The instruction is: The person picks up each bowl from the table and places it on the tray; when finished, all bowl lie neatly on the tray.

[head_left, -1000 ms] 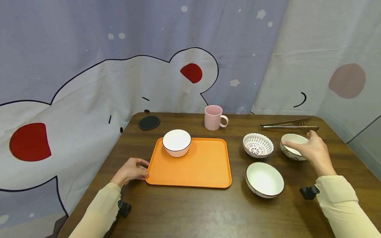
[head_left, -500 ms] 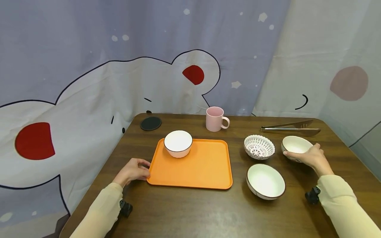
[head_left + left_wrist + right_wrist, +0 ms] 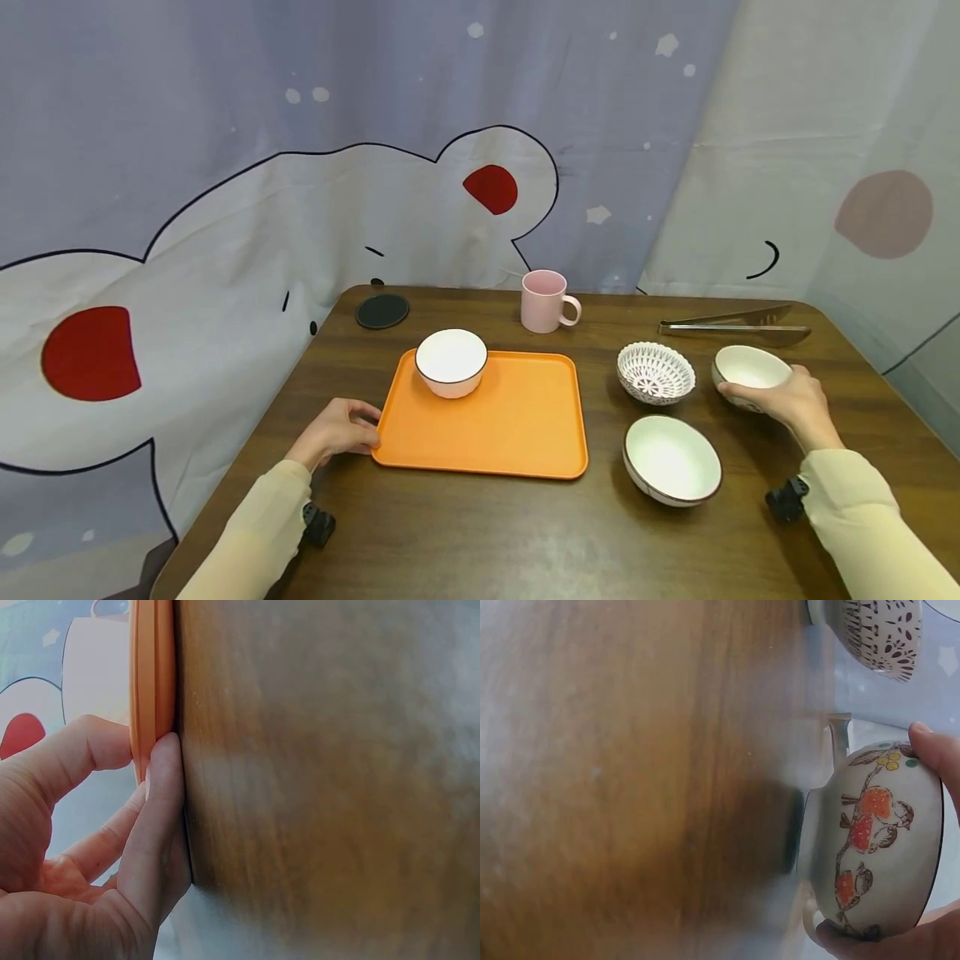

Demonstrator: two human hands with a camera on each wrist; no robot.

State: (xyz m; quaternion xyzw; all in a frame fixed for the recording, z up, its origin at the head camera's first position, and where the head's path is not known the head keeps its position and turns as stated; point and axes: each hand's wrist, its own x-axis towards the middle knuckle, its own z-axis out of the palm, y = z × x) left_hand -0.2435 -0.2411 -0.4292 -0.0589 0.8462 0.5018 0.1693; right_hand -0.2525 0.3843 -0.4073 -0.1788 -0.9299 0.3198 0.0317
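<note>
My left hand point(image 3: 339, 435) pinches the left front corner of an orange tray point(image 3: 517, 417), and the left wrist view shows fingers point(image 3: 161, 802) on both sides of its rim. A white bowl point(image 3: 452, 367) with a dark rim stands at the tray's back left. At the right, my right hand point(image 3: 797, 404) grips a small bowl point(image 3: 877, 840) painted with red-breasted birds on a branch, thumb and fingers on opposite sides. The bowl stays upright, its foot close to the tabletop. To its left sits a patterned openwork-looking bowl point(image 3: 656, 373); nearer stands a larger white bowl point(image 3: 671, 460).
A pink mug point(image 3: 543, 302) stands behind the tray, handle to the right. Metal tongs point(image 3: 735, 327) lie at the back right, behind the bowls. A round black coaster point(image 3: 382, 311) is at the back left. A printed curtain point(image 3: 420, 217) hangs along the table's far edge.
My right hand has come down onto the bird-painted bowl and closed its thumb and fingers on the sides. The left hand keeps its hold at the tray's corner. The head view has shifted slightly.
</note>
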